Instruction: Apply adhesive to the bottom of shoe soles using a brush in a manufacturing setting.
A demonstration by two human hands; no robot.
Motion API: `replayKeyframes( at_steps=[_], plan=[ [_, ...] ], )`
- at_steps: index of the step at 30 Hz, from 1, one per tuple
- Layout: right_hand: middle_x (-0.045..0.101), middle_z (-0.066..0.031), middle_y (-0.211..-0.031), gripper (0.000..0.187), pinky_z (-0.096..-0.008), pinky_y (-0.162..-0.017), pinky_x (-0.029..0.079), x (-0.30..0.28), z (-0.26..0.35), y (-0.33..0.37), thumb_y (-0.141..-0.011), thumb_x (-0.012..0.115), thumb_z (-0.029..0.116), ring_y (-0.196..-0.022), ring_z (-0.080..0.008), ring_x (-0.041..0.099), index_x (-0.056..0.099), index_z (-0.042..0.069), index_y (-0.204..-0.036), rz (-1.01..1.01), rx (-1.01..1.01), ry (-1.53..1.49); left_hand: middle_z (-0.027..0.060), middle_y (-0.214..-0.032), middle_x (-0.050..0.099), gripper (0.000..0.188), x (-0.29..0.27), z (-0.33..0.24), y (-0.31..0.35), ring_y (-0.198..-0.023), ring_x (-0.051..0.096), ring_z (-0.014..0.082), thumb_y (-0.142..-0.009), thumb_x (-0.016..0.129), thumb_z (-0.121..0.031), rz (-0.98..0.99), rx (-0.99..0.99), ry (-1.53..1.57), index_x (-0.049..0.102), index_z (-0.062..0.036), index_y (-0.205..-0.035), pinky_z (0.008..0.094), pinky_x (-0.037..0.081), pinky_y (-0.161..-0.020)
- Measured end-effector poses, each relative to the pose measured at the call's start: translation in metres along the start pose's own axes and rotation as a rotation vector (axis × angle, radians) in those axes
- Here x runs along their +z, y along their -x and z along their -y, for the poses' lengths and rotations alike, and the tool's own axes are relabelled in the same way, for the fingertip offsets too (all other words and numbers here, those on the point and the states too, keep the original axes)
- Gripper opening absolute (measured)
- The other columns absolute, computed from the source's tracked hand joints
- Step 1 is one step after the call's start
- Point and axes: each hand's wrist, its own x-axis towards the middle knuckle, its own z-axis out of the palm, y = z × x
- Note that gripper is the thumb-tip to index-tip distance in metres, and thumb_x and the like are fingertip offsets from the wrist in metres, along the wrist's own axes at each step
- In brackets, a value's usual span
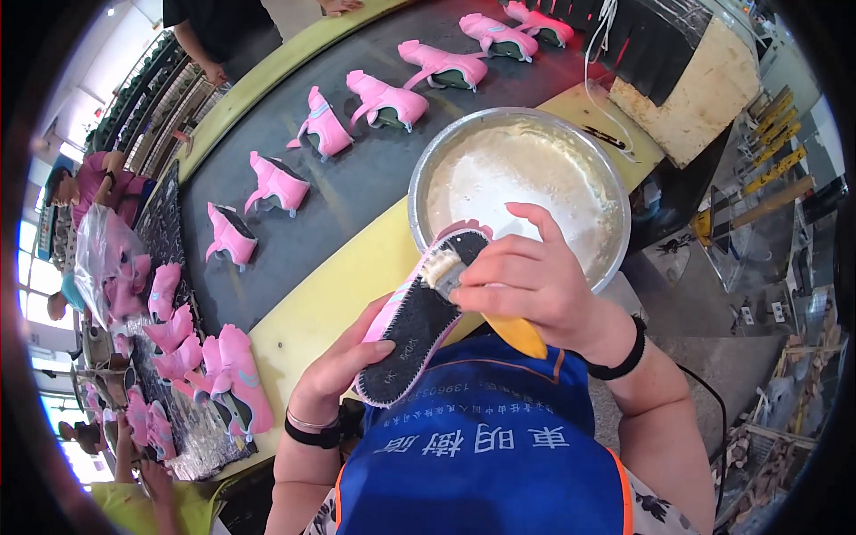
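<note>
My left hand [337, 370] grips the heel end of a pink shoe upper [412, 332], its black stitched underside turned up and its toe pointing away from me. In my right hand [539, 281] is a paint brush with a yellow handle [517, 336]. Its whitish, wet-looking bristles touch the black underside near the toe end. Just beyond both hands stands a wide metal basin [415, 207], coated inside with a creamy white liquid. The near rim of the basin is partly hidden behind my right hand and the shoe.
Several pink shoe uppers [323, 129] lie spaced along a dark conveyor belt [294, 214] with a yellow border [308, 332]. More uppers [239, 379] are heaped at the left. A dark-curtained machine opening [646, 53] glows red at the far right. Other people stand around the belt.
</note>
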Motion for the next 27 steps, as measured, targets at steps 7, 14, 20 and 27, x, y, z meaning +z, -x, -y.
replayKeyframes(
  at_steps=[7, 14, 20, 27],
  plan=[
    [0.068, 0.0020, -0.092, 0.014, -0.0446, -0.098, 0.040, 0.000, -0.036, 0.008, -0.081, 0.073, 0.012, -0.091, -0.0183, 0.066, 0.073, 0.017, -0.094, -0.009, 0.353, 0.116, 0.0214, -0.156, 0.041, 0.086, -0.006, 0.008, 0.001, -0.146, 0.038, 0.0284, -0.087, 0.060, -0.036, 0.003, 0.032, 0.006, 0.030, 0.0087, -0.154, 0.0391, 0.023, -0.122],
    [0.068, -0.0036, -0.091, 0.019, -0.0346, -0.080, 0.048, 0.017, -0.025, 0.000, -0.080, 0.077, 0.012, -0.087, -0.0257, 0.064, 0.075, 0.014, -0.098, -0.125, 0.258, -0.233, 0.0210, -0.157, 0.040, 0.087, -0.015, 0.011, -0.001, -0.147, 0.036, 0.0283, -0.087, 0.060, -0.035, 0.066, 0.043, 0.030, 0.029, 0.0091, -0.154, 0.0394, 0.023, -0.122],
    [0.066, -0.0105, -0.086, 0.009, -0.0349, -0.061, 0.050, 0.018, -0.029, 0.009, -0.086, 0.071, 0.008, -0.066, -0.0258, 0.064, 0.063, 0.004, -0.088, -0.056, 0.683, -0.083, 0.0212, -0.157, 0.039, 0.091, -0.021, 0.027, 0.000, -0.147, 0.036, 0.0279, -0.085, 0.063, -0.037, 0.049, 0.063, -0.003, 0.027, 0.0071, -0.156, 0.0399, 0.023, -0.122],
    [0.061, -0.0104, -0.069, 0.014, -0.0345, -0.055, 0.048, 0.041, -0.014, 0.013, -0.090, 0.072, 0.014, -0.058, -0.0260, 0.063, 0.061, 0.005, -0.087, -0.348, 0.582, -0.282, 0.0206, -0.156, 0.040, 0.094, -0.019, 0.039, 0.003, -0.146, 0.039, 0.0284, -0.084, 0.067, -0.037, 0.032, 0.082, 0.066, 0.026, 0.0062, -0.156, 0.0409, 0.026, -0.121]
  ],
)
